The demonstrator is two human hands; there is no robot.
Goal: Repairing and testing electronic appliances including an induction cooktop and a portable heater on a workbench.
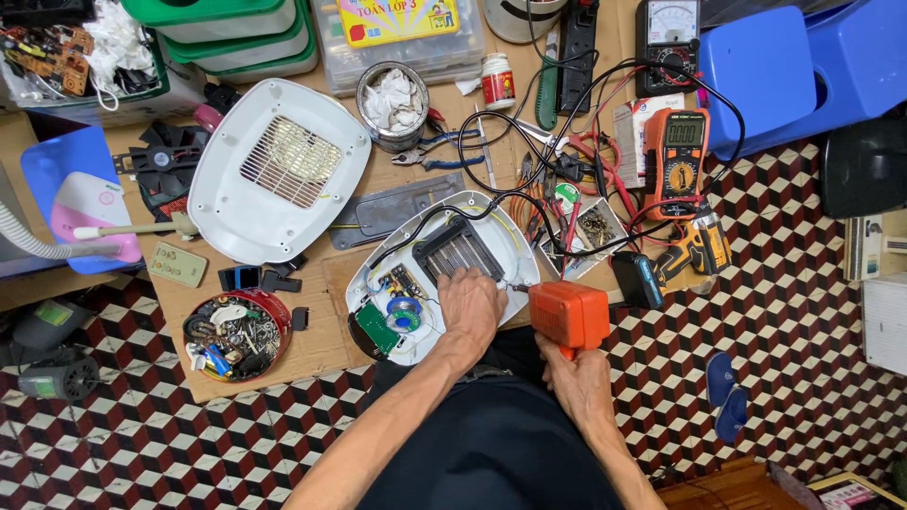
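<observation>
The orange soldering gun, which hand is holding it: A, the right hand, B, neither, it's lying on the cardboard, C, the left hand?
A: the right hand grips the handle of the orange soldering gun, while the left hand rests on the opened white heater shell.

left of grip: open heater base (416,283), under left hand (470,302)
right of grip: drill (694,247)
beyond grip: multimeter (676,161)

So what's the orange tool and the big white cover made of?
The orange tool, held in the right hand, looks like matte moulded plastic: even colour, rounded edges. The white cover seems smooth, slightly glossy plastic; its grille in the middle looks like metal wire, though that's hard to tell.
</observation>
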